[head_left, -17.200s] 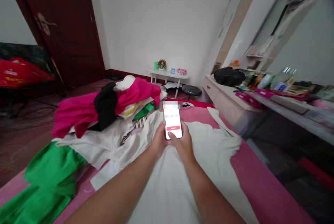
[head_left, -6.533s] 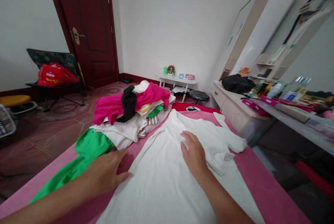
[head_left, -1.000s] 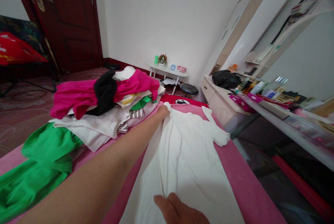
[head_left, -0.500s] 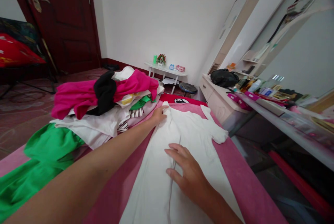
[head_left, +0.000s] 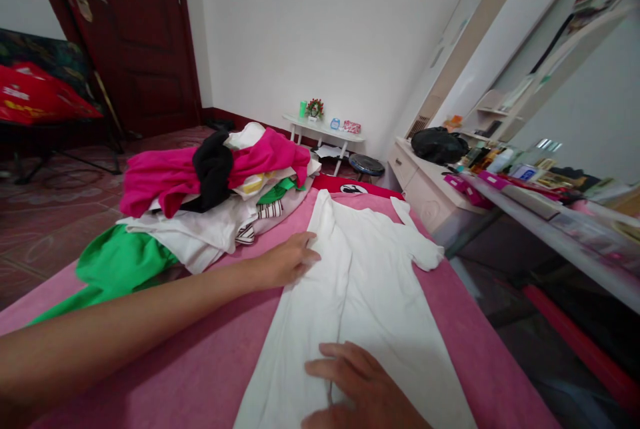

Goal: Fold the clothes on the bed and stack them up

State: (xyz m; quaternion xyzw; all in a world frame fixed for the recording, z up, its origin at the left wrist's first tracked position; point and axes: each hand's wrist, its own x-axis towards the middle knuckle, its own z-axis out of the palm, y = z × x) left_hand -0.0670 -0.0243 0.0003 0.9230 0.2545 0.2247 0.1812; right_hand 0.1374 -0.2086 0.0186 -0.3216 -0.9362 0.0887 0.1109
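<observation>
A white short-sleeved shirt (head_left: pixel 385 282) lies spread over a pink bedcover (head_left: pixel 200 355). Its left side is turned inward along a long crease, while one sleeve sticks out at the right. My left hand (head_left: pixel 290 261) rests at the shirt's left edge, fingers stretched out onto the fabric and holding nothing. Lower down, my right hand (head_left: pixel 360 382) is over the lower part of the shirt by the crease, its fingers apart; part of it is cut off by the frame's bottom.
A heap of clothes, with a magenta garment (head_left: pixel 165 175), a black one (head_left: pixel 213 169) and a green one (head_left: pixel 125 259), lies to the left. Beyond the shirt is a red cloth (head_left: pixel 373 187). A cluttered dressing table (head_left: pixel 555 229) stands at the right.
My left hand has come down from the shirt's upper left corner and released the fabric there. My right hand has moved lower along the crease. The view has shifted slightly.
</observation>
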